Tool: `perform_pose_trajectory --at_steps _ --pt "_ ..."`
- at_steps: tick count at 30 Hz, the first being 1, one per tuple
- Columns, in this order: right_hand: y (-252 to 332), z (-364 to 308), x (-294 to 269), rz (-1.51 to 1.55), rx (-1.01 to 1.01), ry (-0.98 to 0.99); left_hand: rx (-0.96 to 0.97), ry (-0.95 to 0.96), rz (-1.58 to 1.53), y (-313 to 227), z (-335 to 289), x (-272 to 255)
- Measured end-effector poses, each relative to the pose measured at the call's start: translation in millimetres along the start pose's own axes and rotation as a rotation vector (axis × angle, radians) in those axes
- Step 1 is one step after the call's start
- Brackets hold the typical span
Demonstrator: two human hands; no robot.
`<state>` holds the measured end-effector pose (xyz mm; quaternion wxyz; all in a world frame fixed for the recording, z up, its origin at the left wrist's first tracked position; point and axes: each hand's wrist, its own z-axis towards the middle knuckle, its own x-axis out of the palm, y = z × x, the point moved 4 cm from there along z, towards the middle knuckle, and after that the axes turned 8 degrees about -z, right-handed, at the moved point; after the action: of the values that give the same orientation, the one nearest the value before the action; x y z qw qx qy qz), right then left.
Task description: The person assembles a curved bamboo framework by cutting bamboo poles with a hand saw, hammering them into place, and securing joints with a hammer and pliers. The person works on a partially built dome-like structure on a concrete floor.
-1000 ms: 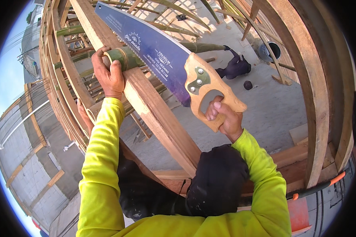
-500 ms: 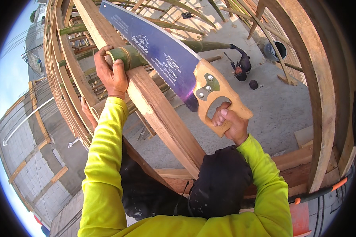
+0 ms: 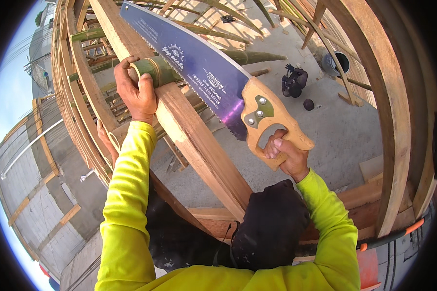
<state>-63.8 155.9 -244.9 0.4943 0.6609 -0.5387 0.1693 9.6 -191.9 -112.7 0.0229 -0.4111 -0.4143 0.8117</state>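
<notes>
A: Left hand (image 3: 138, 92), state of fingers?
B: Curled over the near end of a green bamboo pole (image 3: 160, 72), thumb bent against it. Firm hold, by the look of it.
A: Position of the pole?
B: Crosswise on a squared timber beam (image 3: 192, 136). Past the blade it reappears, running off to the right.
A: Right hand (image 3: 289, 157)?
B: Closed around the pale wooden handle of a handsaw (image 3: 204, 70), fingers through the grip opening.
A: Lie of the saw?
B: Dark blue blade slants from handle to upper left, crossing the pole just right of the left hand. Toothed edge faces lower left. Depth of any cut: cannot tell.
A: Surroundings?
B: Grey concrete floor (image 3: 344, 131) below. On it, a co-worker (image 3: 294, 80) in dark clothing, a round dark object (image 3: 308, 104) near them. A bucket (image 3: 330, 68) stands farther right, apart from both.
</notes>
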Motion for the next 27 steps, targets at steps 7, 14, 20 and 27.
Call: perform_pose_trajectory --at_steps 7,14,20,27 --pt "-5 33 19 0.041 -0.087 -0.007 0.039 -0.012 0.024 2 3 2" --pt "-4 47 21 0.11 -0.137 0.005 0.018 -0.009 -0.035 4 3 4" --pt "7 7 12 -0.036 -0.113 -0.017 0.042 -0.003 -0.002 5 0 1" --pt "0 46 34 0.172 -0.033 -0.042 0.041 -0.033 0.005 4 1 3"
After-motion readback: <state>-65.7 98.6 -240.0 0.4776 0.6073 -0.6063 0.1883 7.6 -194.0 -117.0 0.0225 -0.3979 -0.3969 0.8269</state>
